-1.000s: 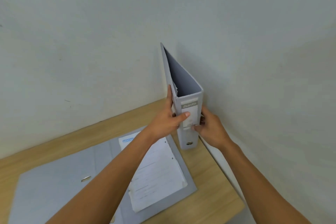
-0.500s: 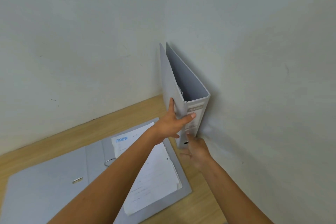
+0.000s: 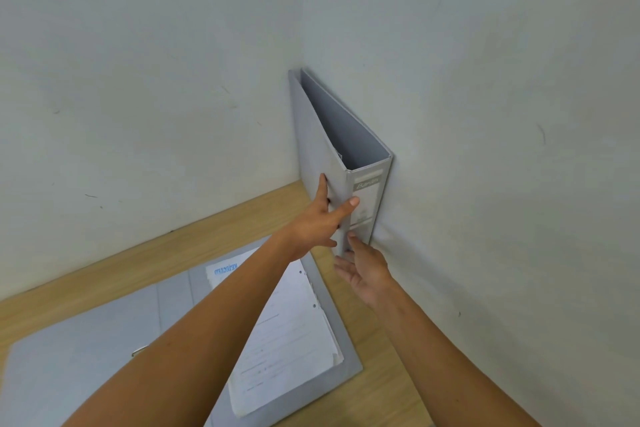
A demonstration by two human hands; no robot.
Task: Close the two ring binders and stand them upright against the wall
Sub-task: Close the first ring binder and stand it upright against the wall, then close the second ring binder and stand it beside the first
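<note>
One grey ring binder (image 3: 332, 149) stands upright in the corner of the bench (image 3: 242, 222), its far cover flat against the right-hand wall (image 3: 485, 149) and its labelled spine (image 3: 367, 204) facing the person. The left hand (image 3: 320, 218) rests on it with a wide, flat grip: fingers spread up the near cover, thumb laid across the spine edge, steadying and not clasping. The right hand (image 3: 363, 270) hovers just below the foot of the spine, palm open and fingers loose, holding nothing; whether a fingertip touches the binder cannot be told.

The second ring binder (image 3: 173, 340) lies flat and wide open on the bench, below and to the left of the standing one, under the left forearm. Its sheaf of papers (image 3: 287, 333) sits on the right-hand leaf, the bare left cover spreads toward the bench's near left, and a metal ring (image 3: 138, 351) shows near its middle. Its long axis runs from near-left to far-right.

This first binder looks placed, so about half the task seems left. The open binder lies nearer the left hand, which would have to drop back and down to fold the bare cover over the papers.
</note>
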